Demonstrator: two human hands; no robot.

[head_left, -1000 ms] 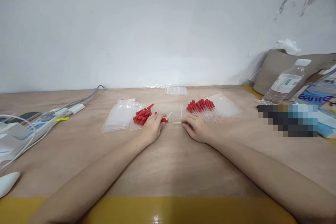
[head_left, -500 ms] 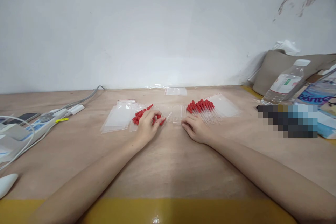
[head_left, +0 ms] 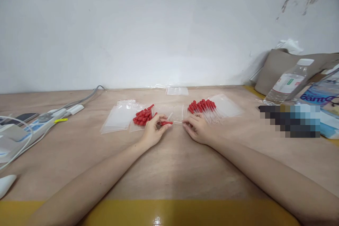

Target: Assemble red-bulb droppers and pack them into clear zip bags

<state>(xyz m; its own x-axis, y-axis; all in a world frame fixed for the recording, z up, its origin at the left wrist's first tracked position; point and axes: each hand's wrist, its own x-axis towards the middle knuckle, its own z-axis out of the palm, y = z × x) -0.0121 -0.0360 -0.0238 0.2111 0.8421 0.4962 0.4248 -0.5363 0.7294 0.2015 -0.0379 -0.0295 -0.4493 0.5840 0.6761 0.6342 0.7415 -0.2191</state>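
Note:
My left hand (head_left: 153,131) pinches a red rubber bulb (head_left: 166,123), held level just above the wooden table. My right hand (head_left: 197,129) pinches a thin clear glass tube (head_left: 178,123) whose end meets the bulb. A heap of loose red bulbs (head_left: 143,116) lies just left of my left hand. Behind the hands lies a row of clear glass tubes (head_left: 174,111). To the right, a fan of finished droppers with red bulbs (head_left: 205,108) rests on the table.
Clear plastic bags (head_left: 119,118) lie at the left, another flat bag (head_left: 177,91) sits near the wall, one more (head_left: 226,106) at the right. A power strip with cables (head_left: 39,123) is far left. A water bottle (head_left: 288,82) and a beige bag (head_left: 280,67) stand far right.
My left hand went to the bulb heap, took one red bulb and brought it right to meet the tube in my right hand. The right hand barely moved.

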